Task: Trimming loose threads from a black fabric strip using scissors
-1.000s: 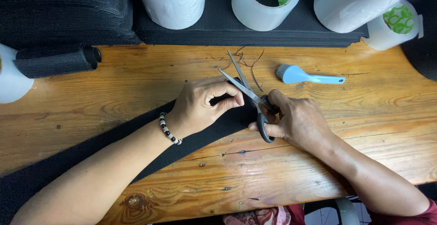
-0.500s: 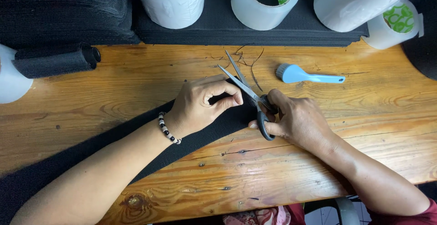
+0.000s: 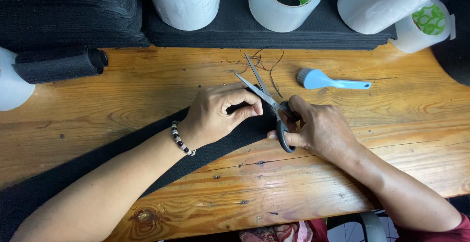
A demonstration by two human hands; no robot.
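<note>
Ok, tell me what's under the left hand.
The left hand presses on a black fabric strip lying across the wooden table. The strip's end beneath the fingers is covered. The right hand holds open scissors there.

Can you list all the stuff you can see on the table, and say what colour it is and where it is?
black strap: one, black, running across the table from lower left to the middle, under the left hand
scissors: one pair, silver blades open, black handles, in the right hand at the strap's end
thread scraps: a few, dark, on the wood beyond the blade tips
small brush: one, light blue, right of the scraps
tape rolls: two, clear with green cores, at the far edge
white rolls: two, white, at the far edge
rolled black strip: one, black, far left
wooden table: one, brown
bead bracelet: one, black and white, left wrist
left hand: pressing on the strap
right hand: holding the scissors
</note>
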